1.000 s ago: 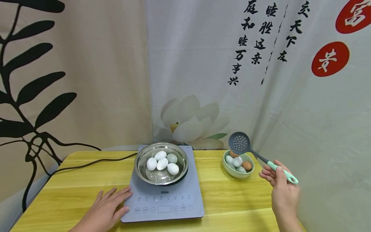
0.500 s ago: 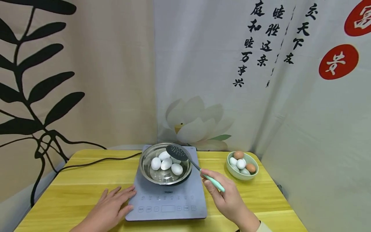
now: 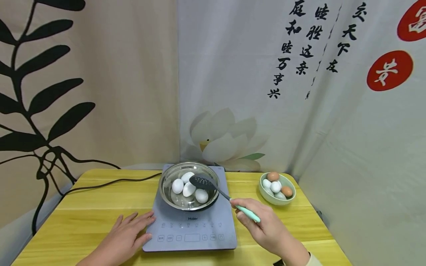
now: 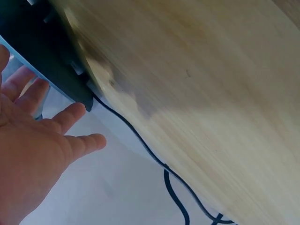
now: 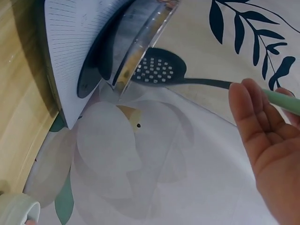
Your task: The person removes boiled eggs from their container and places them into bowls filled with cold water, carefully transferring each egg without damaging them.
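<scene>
My right hand (image 3: 263,225) grips the mint-green handle of a dark slotted skimmer (image 3: 203,182). The skimmer's perforated head hangs at the metal pan (image 3: 165,197) and covers part of what lies inside. White eggs (image 3: 178,186) sit in that pan, which stands on a grey induction cooktop (image 3: 191,244). In the right wrist view the skimmer head (image 5: 161,68) shows at the pan's rim. My left hand (image 3: 124,236) lies at the cooktop's left edge, fingers spread and fairly straight. The left wrist view also shows this hand (image 4: 42,136) with its fingers extended beside the cooktop.
A pale green bowl (image 3: 276,199) with brown, white and greenish eggs stands right of the cooktop on the wooden table (image 3: 83,207). A black cord (image 3: 113,183) runs left from the cooktop. A printed curtain (image 3: 229,74) hangs behind the table.
My right hand has carried the skimmer left, from above the green bowl to the pan, and its head has since dropped lower over the eggs. The left hand stays at the cooktop's edge.
</scene>
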`<move>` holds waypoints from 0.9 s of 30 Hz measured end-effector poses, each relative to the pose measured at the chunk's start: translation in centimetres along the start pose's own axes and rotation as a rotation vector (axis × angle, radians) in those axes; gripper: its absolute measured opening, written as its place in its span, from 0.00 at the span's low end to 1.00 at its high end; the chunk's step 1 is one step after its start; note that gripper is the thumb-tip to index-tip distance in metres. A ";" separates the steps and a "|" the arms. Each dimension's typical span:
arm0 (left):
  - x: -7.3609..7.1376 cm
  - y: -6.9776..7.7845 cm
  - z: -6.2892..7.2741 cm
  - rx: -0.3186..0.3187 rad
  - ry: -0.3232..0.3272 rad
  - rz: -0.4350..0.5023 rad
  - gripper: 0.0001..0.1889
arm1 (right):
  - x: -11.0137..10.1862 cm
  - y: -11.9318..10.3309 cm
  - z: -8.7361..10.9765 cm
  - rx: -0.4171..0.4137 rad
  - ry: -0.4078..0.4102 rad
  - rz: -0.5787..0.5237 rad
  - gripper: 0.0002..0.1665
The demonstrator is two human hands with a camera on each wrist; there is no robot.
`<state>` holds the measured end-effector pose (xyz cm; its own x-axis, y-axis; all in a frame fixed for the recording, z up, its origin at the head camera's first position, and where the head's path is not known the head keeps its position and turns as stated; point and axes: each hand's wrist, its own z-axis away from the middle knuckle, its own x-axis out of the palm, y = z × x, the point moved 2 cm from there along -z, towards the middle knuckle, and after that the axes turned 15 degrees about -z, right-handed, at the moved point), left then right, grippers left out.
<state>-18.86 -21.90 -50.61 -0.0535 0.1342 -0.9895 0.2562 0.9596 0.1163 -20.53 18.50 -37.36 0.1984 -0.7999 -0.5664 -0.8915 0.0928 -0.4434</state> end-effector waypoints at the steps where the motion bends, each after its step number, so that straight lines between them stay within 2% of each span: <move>1: 0.0 0.0 0.0 0.002 0.006 -0.001 0.27 | -0.1 -0.1 -0.1 -0.003 -0.004 -0.016 0.24; 5: 0.0 0.0 0.1 0.001 0.016 -0.004 0.27 | -0.1 -0.2 -0.3 0.014 -0.021 -0.087 0.22; 10: 0.0 0.0 0.0 0.001 -0.006 0.000 0.27 | 0.2 -0.1 -0.4 0.031 -0.022 -0.150 0.23; 14: 0.0 0.0 -0.1 -0.004 -0.023 0.009 0.27 | 0.5 0.3 -0.2 0.048 -0.015 -0.243 0.23; 24: 0.1 0.1 -0.2 -0.004 -0.025 0.000 0.28 | 1.7 1.2 0.6 0.167 0.021 -0.435 0.19; 27: 0.1 0.0 -0.2 -0.001 -0.010 0.000 0.28 | 2.3 1.6 0.7 0.227 0.078 -0.535 0.18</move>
<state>-19.03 -21.83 -50.73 -0.0435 0.1320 -0.9903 0.2549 0.9599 0.1168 -21.21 17.24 -39.88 0.5587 -0.8108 -0.1743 -0.5645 -0.2179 -0.7962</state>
